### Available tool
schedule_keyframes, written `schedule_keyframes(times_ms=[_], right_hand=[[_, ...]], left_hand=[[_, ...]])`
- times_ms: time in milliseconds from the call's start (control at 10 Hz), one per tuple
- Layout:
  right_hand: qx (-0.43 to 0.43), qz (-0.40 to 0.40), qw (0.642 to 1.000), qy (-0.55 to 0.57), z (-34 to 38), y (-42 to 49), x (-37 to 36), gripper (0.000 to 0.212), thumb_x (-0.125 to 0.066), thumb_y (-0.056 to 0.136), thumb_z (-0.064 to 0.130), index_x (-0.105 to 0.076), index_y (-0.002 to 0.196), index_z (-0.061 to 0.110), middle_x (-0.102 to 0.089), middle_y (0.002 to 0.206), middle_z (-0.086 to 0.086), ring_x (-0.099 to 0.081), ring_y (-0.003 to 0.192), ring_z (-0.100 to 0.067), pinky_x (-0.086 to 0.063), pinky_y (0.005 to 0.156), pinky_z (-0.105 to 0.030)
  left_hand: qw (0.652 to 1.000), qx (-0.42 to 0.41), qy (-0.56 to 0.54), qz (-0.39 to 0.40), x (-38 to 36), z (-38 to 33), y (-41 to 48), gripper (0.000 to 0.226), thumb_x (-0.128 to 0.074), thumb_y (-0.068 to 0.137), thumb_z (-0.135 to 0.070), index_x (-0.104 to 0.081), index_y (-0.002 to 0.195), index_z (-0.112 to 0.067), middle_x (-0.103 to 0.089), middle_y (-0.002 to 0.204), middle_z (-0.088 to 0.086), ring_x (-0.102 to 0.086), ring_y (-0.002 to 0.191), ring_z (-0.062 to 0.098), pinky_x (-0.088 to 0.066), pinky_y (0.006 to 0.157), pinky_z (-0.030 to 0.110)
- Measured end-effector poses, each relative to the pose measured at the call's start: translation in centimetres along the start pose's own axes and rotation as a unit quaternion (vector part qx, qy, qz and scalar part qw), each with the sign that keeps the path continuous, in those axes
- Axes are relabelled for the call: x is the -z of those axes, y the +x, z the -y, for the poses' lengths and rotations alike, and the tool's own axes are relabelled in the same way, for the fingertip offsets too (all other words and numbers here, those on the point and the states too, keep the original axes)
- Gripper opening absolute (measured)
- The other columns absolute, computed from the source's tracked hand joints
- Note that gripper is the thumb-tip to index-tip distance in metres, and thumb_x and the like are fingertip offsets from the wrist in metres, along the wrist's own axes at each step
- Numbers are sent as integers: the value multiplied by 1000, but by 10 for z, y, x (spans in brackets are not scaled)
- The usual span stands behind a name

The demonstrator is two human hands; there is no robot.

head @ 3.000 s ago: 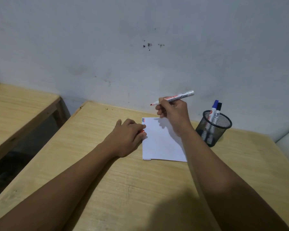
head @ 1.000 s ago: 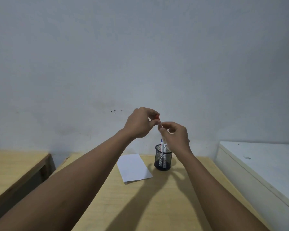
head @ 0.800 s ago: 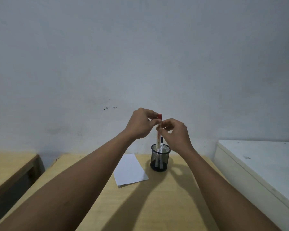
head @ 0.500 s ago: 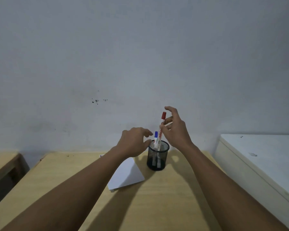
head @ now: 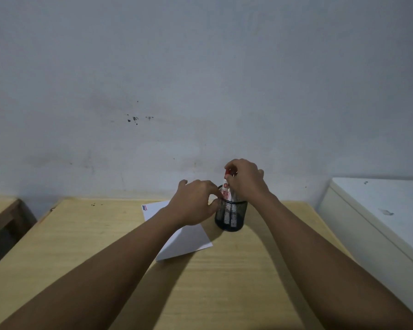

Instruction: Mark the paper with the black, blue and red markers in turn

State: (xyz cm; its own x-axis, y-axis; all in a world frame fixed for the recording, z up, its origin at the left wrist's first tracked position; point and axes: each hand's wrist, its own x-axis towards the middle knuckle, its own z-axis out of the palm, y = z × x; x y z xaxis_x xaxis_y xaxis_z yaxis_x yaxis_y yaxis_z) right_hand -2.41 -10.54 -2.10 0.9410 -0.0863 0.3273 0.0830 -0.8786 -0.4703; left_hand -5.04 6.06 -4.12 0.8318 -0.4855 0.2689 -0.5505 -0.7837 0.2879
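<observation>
A white sheet of paper (head: 188, 239) lies on the wooden table (head: 105, 246), with short black, blue and red lines in its far left corner. To its right stands a black mesh pen cup (head: 230, 216) holding markers. My right hand (head: 246, 179) is above the cup, shut on the capped red marker (head: 226, 181), whose lower end is inside the cup. My left hand (head: 196, 202) rests against the cup's left side with fingers loosely curled and holds nothing. The blue and black markers are hidden behind my hands.
A grey wall rises right behind the table. A white cabinet or appliance (head: 379, 210) stands beside the table on the right. A second wooden table (head: 0, 210) is at the far left, with a dark gap between them.
The red marker was capped in mid-air, then lowered by my right hand into the cup. My left hand let go of it and dropped to the cup's side.
</observation>
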Motion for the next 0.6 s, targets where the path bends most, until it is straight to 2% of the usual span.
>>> schedule_keyframes(times_ms=[100,300,400,600], right_hand=[[-2,-1,999,-42,-4,4,-2,24,-68,95,26,-71,118,27,-54,131,-4,-55,119,-25,-30,98,-43],[-1,25,999,-33,-7,8,-1,25,-66,97,25,-71,121,24,-63,130,0,-59,118,-24,-29,95,-42],[3,30,999,-38,-6,10,0,26,-66,97,25,-71,122,24,-65,132,1,-58,121,-24,-30,99,-44],[7,6,999,-36,-7,7,3,35,-63,99,29,-64,133,27,-57,145,1,-55,129,-24,-25,103,-43]], left_hand=[[1000,0,-8,-4,-2,2,0,30,-52,93,-35,-69,117,-31,-64,133,-9,-59,120,17,-34,107,56],[1000,0,-14,-6,-5,3,1,30,-53,93,-37,-68,118,-31,-63,135,-9,-58,121,17,-33,109,58],[1000,1,-15,-11,-6,2,0,31,-53,92,-38,-68,118,-30,-63,133,-10,-60,118,17,-34,108,57],[1000,-3,-1,-8,-4,-2,0,34,-52,93,-39,-66,122,-29,-62,136,-9,-57,124,17,-32,110,58]])
